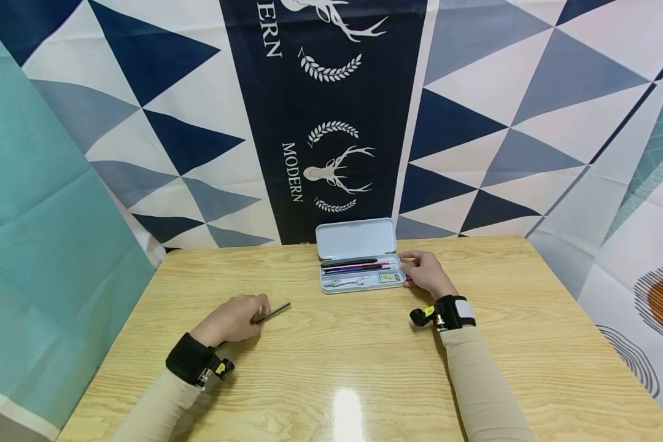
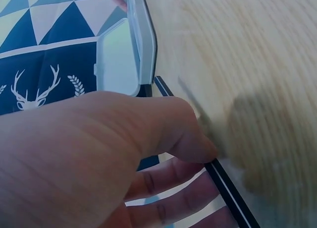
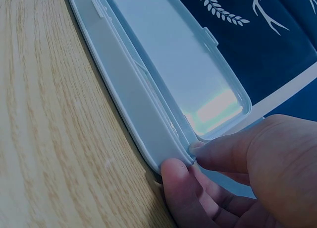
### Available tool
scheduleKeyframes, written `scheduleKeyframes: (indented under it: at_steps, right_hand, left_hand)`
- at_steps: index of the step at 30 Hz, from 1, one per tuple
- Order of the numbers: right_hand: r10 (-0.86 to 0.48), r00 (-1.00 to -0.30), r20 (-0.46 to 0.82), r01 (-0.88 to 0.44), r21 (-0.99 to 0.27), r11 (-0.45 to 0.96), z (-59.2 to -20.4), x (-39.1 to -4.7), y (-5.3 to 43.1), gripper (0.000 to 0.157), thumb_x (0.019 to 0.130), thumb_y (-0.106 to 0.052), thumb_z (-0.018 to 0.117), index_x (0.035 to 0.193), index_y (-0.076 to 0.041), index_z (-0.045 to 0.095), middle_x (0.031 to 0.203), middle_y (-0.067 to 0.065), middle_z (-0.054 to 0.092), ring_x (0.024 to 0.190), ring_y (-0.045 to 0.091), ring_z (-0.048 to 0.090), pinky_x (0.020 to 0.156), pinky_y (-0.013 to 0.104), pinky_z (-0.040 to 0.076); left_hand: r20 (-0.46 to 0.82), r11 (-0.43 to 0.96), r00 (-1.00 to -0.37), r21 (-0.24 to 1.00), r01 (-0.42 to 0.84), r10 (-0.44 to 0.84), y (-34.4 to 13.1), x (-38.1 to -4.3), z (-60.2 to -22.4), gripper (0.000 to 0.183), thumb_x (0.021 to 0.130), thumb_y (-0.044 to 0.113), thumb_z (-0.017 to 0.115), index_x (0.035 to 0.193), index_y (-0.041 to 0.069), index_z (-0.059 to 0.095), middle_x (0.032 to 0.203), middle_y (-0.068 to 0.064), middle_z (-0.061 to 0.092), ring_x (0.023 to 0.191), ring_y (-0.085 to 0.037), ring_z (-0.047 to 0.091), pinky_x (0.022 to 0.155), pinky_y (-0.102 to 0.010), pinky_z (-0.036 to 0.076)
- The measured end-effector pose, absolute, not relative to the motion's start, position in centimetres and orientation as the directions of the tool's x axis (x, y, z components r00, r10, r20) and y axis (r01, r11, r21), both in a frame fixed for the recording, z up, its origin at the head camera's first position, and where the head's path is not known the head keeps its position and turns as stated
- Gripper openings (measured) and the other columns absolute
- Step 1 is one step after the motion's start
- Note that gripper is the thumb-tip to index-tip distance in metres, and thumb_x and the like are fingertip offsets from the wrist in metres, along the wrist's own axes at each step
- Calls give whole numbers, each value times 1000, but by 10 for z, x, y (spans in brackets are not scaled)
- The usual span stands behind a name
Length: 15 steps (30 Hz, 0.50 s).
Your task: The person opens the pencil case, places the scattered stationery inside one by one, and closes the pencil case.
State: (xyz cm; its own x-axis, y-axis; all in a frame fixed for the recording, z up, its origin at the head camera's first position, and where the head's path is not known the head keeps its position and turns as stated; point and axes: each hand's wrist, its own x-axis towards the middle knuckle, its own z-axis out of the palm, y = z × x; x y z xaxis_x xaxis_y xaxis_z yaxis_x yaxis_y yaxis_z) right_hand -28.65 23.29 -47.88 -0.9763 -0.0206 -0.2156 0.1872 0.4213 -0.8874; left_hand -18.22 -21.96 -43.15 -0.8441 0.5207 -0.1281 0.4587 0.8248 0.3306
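My left hand (image 1: pixel 233 319) pinches a slim, straight dark stick with a light stripe along it (image 2: pixel 230 196) between thumb and fingers; its exact kind cannot be made out. One end of the stick points toward the pencil case, just above the table. The pale blue pencil case (image 1: pixel 364 290) lies at the back of the table with its lid (image 1: pixel 356 239) raised. At the case's right end my right hand (image 1: pixel 428 273) grips the corner, thumb on the rim and fingers outside, as the right wrist view shows. Several pens (image 1: pixel 353 267) lie in the back compartment.
In the front compartment of the case are a white cord-like item (image 1: pixel 347 282) and a small patterned rectangle (image 1: pixel 389 277). A patterned cloth (image 1: pixel 331 123) hangs behind the wooden table (image 1: pixel 320 356). Teal fabric (image 1: pixel 44 233) borders the left side.
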Motion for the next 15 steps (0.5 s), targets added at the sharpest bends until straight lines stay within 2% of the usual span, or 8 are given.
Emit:
scheduleKeyframes:
  at_steps: [9, 15]
  right_hand:
    - [-22, -976, -216, 187, -888, 421, -478, -285, 233, 45, 116, -8, 56, 160, 0, 59, 110, 15, 60, 76, 11, 67, 64, 21, 62]
    - [-31, -979, -199, 168, -891, 423, -478, -283, 233, 46, 116, -8, 56, 160, 1, 57, 111, 17, 62, 79, 11, 68, 65, 22, 63]
  left_hand:
    - [-107, 839, -859, 304, 451, 501, -221, -189, -419, 26, 96, -2, 80, 115, 11, 68, 79, 3, 58, 72, -11, 45, 70, -27, 39]
    - [-83, 833, -850, 269, 484, 520, -222, -191, -409, 25, 97, -5, 78, 114, 10, 67, 78, 2, 54, 72, -11, 42, 71, -29, 35]
